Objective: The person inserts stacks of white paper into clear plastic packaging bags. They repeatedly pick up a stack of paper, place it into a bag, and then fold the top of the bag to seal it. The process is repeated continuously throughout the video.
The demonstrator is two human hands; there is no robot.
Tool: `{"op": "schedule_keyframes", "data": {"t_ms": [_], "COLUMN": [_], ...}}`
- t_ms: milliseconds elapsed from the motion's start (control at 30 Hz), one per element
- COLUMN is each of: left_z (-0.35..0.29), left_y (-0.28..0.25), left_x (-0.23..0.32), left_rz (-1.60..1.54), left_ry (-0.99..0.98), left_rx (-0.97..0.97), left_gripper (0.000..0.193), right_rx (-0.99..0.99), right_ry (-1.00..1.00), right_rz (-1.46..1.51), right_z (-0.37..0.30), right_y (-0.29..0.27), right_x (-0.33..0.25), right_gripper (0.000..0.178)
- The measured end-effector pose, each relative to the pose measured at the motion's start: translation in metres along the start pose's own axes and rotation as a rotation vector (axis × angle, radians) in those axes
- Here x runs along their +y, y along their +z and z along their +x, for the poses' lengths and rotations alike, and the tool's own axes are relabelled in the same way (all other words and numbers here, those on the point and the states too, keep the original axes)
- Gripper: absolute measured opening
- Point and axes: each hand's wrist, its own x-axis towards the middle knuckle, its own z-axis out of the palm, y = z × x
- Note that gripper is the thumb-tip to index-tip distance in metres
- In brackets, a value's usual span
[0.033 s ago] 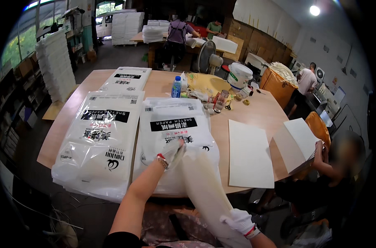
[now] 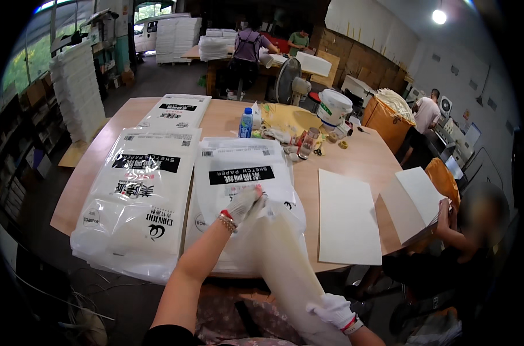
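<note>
Seemingly unmoved since before, both gloved hands, left hand (image 2: 243,205) and right hand (image 2: 333,310), grip the clear bag (image 2: 285,262).

white gloves (image 2: 243,203), clear bag (image 2: 285,259), white packs (image 2: 136,199) with black labels, seemingly blue bottle (image 2: 246,123).

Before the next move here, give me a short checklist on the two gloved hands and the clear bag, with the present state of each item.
1. Left hand on the top end of the clear plastic bag: ok, gloved fingers pinch it above the middle paper pack.
2. Right hand on the bag's lower end: ok, it grips near the picture's lower edge.
3. Bag stretched between both hands: ok.
4. Bag mouth open: cannot tell.
5. White sheet lying flat on the table, apart from the bag: ok.
6. Bag contents: cannot tell, the film is milky.
</note>
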Motion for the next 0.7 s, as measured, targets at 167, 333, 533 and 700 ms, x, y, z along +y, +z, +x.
{"op": "schedule_keyframes", "data": {"t_ms": [167, 333, 533, 700], "left_z": [-0.015, -0.135, -0.118, -0.101], "left_y": [0.085, 0.202, 0.107, -0.034], "left_x": [0.065, -0.024, -0.06, -0.15], "left_rz": [0.981, 1.327, 1.198, 1.855], "left_ry": [0.821, 0.562, 0.317, 0.947], "left_rx": [0.187, -0.653, -0.278, -0.023], "left_gripper": [0.013, 0.042, 0.041, 0.031], "right_rx": [-0.093, 0.165, 0.799, 0.626], "right_ry": [-0.104, 0.003, 0.307, 0.221], "right_rz": [0.106, 1.792, 0.393, 0.188], "right_z": [0.026, 0.126, 0.137, 0.233], "right_y": [-0.008, 0.085, 0.06, 0.082], "right_x": [0.014, 0.104, 0.056, 0.108], "right_gripper": [0.031, 0.036, 0.039, 0.052]}}
